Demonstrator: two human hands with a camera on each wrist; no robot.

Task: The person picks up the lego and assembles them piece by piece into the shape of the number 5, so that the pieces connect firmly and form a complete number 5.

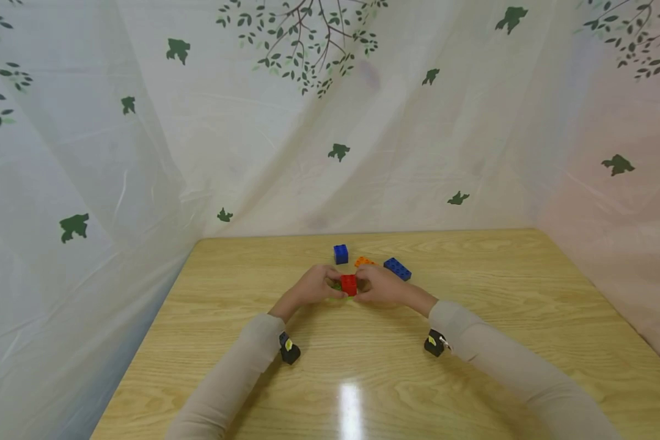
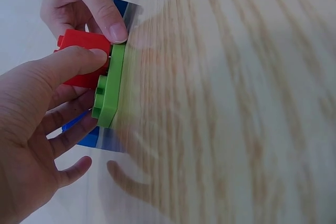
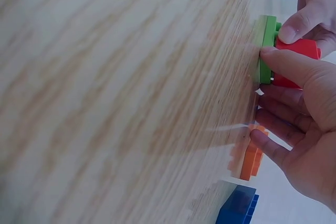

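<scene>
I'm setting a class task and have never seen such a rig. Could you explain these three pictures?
There's no robot: a person works with a bare left hand and right hand. The wide picture comes from a head-worn camera; the close-ups come from the left wrist camera and right wrist camera, each watching its own hand. On the wooden table lie a small blue brick, an orange brick and a longer blue brick. The left hand grips a red brick; the right holds the green brick beneath it. Whether those two are fully joined, I can't tell.
</scene>
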